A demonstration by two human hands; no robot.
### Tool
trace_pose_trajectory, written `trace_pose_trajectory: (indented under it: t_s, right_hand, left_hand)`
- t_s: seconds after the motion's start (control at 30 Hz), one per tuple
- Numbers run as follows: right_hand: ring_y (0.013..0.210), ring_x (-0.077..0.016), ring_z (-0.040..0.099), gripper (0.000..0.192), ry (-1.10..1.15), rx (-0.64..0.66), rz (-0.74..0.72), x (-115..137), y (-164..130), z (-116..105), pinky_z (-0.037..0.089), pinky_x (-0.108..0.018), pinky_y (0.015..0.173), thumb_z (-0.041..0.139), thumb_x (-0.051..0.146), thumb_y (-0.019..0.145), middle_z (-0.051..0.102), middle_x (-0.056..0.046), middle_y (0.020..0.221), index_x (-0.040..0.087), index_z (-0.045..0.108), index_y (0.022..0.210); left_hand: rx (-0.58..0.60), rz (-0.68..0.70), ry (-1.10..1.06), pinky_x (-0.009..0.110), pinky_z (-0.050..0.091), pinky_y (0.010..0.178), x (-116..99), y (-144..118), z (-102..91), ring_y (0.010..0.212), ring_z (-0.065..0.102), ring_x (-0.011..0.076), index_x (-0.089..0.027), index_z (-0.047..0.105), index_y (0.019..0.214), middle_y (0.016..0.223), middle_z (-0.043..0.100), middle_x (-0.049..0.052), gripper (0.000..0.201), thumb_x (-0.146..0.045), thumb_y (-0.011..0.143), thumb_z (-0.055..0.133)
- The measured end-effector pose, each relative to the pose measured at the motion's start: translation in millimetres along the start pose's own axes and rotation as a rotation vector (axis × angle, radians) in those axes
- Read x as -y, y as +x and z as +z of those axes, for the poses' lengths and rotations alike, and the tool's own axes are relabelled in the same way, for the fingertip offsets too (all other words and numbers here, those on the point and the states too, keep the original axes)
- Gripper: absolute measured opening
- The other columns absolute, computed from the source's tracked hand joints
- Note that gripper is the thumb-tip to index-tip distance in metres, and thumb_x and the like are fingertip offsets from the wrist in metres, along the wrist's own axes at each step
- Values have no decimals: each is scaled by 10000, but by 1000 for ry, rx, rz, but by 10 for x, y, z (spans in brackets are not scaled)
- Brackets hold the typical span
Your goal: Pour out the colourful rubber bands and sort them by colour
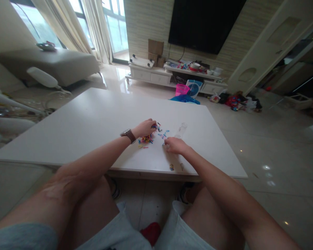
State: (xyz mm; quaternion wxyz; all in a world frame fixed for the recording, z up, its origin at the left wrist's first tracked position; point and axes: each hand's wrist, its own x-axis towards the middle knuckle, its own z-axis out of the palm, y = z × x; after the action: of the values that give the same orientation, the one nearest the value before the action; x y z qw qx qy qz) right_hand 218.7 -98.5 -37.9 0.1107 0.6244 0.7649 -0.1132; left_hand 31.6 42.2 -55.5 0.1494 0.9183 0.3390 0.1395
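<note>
A small heap of colourful little pieces [146, 140] lies on a white table [94, 121], with more pieces, mostly blue ones [163, 133], scattered just to its right. My left hand [145, 127], with a watch on the wrist, rests over the heap, fingers curled onto pieces at its far edge. My right hand [173, 144] sits on the table beside the scattered pieces, its fingertips pinched together on something too small to make out. A clear plastic tube [182, 130] lies on the table just beyond my right hand.
Two tiny items [172, 167] lie near the table's front edge. A sofa [54, 64] stands at the left, a TV cabinet [172, 74] with clutter at the back wall, and a pink basket [182, 89] and toys on the floor beyond the table.
</note>
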Motion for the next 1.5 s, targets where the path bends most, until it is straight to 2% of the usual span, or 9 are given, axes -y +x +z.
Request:
trace_pose_trajectory:
  t_s: [0.27,0.5,0.67,0.8,1.07,1.17,1.23,1.3,1.5]
  right_hand:
    - [1178,-266,579,560,159,-111,-1,47,69,200,440,-331,988,673,376,850,579,-171,1299,126,514,1325]
    - [1532,-334,95,845,232,-218,113,346,230,640,168,-467,1211,541,516,915,174,-231,1629,79,196,1551]
    - [1509,-422,86,1081,308,-344,335,550,435,715,195,-573,1172,554,797,765,45,-138,1671,234,123,1581]
    - [1490,-417,134,1064,275,-433,328,634,598,665,180,-581,1165,566,835,722,131,-132,1652,271,211,1552]
    - [1400,-236,381,599,354,-588,117,748,970,428,361,-363,1076,445,547,956,439,-127,1503,207,392,1446]
    - [1272,-227,504,476,314,-666,276,580,1033,294,367,-349,1062,321,448,1013,574,-130,1358,186,471,1381]
    - [1240,-244,528,480,315,-619,464,405,1046,240,388,-365,1042,265,408,1022,597,-154,1319,161,502,1359]
    - [1250,-248,526,496,333,-537,527,264,1057,231,400,-376,1036,229,383,1023,593,-174,1330,145,542,1326]
    - [1154,-155,597,469,367,-478,310,318,1143,280,428,-249,959,223,378,1044,670,-51,1266,233,617,1252]
  left_hand:
    - [112,-17,61,310,476,970,25,-56,-221,1035,642,224,-195,710,1120,1100,676,91,362,-305,832,521]
    - [106,-59,79,301,489,964,-58,-132,-438,1073,645,228,-187,717,1133,1148,700,87,370,-238,808,548]
    - [68,-81,68,297,491,956,-15,-275,-581,1075,641,223,-162,706,1145,1157,696,97,369,-279,837,540]
    - [30,-98,57,312,493,952,91,-436,-691,1052,644,228,-152,707,1121,1125,696,105,354,-265,833,533]
    - [-19,-125,46,316,491,953,178,-560,-816,1031,645,225,-167,704,1096,1084,697,92,317,-261,840,541]
    - [-33,-130,36,324,496,943,159,-574,-853,1014,646,226,-171,702,1097,1076,695,90,317,-263,839,543]
    - [-44,-124,22,335,499,938,145,-584,-877,1009,644,229,-173,701,1093,1077,693,92,314,-268,840,542]
    - [-46,-117,7,342,503,930,138,-592,-896,1006,644,230,-172,700,1087,1082,690,96,309,-273,843,538]
    - [-38,-135,8,338,509,916,144,-594,-915,995,651,225,-173,698,1081,1074,696,93,300,-273,843,546]
